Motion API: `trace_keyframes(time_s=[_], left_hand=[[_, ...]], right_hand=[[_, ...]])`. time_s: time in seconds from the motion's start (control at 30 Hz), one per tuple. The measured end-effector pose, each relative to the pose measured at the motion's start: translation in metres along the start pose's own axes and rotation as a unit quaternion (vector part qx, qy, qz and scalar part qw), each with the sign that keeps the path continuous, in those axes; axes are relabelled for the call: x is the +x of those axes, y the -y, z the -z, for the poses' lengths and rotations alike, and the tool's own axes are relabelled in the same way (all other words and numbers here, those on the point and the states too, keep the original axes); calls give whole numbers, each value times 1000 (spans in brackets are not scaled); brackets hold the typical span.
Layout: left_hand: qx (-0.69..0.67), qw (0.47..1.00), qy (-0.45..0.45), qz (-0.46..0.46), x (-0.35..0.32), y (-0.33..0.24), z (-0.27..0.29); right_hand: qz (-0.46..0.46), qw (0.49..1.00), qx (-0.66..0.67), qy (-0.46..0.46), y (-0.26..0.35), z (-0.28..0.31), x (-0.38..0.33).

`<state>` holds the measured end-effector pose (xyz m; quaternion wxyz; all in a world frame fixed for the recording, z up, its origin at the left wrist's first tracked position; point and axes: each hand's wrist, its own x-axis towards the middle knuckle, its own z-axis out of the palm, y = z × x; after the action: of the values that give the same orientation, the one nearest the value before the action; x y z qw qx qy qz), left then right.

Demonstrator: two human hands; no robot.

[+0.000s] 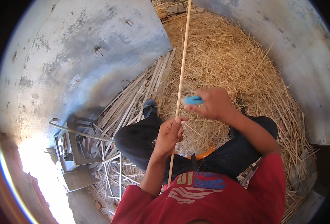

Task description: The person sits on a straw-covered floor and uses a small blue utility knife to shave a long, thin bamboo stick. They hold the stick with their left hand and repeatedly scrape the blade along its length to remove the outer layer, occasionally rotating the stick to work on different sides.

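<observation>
A long, thin, pale wooden strip [183, 67] runs upright through the picture, from the top edge down to my red shirt. My left hand [168, 135] is closed around its lower part, fingers curled and thumb pressed on it. Just right of the strip, my right hand [215, 104] grips a small blue tool [193, 100] between thumb and fingers. The tool points left at the strip and is smeared by motion. I cannot make out its tip, nor whether it touches the strip.
My legs in dark trousers [135, 136] are bent beneath my hands. Loose straw shavings [224, 56] are heaped ahead and to the right. Several long strips [135, 93] lie at the left, near a grey box-like frame [79, 162]. Pale walls [71, 48] stand on both sides.
</observation>
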<state>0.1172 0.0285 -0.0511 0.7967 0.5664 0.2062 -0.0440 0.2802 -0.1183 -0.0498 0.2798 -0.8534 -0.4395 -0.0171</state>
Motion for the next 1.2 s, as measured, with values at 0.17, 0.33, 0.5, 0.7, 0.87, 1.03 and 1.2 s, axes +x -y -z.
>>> trace_keyframes(time_s=[0.17, 0.33, 0.5, 0.7, 0.87, 1.03, 1.2], left_hand=[[-51, 998, 23, 22, -6, -15, 3], [53, 998, 38, 4, -14, -19, 1], [195, 980, 21, -45, -22, -20, 2], [300, 950, -17, -86, -38, -23, -8], [311, 945, -15, -99, -40, -18, -1], [347, 931, -16, -109, -49, -14, -10], [369, 919, -40, -131, -45, -22, -8]], right_hand=[[86, 995, -34, -35, 15, -15, -4], [133, 986, -45, -94, 6, -22, 0], [96, 989, -68, -95, 10, -19, 1], [58, 991, -56, -111, -6, -13, 14], [127, 984, -52, -115, 9, -22, 0], [-42, 986, -121, -106, -28, -11, 19], [111, 988, -64, -89, 5, -19, 0]])
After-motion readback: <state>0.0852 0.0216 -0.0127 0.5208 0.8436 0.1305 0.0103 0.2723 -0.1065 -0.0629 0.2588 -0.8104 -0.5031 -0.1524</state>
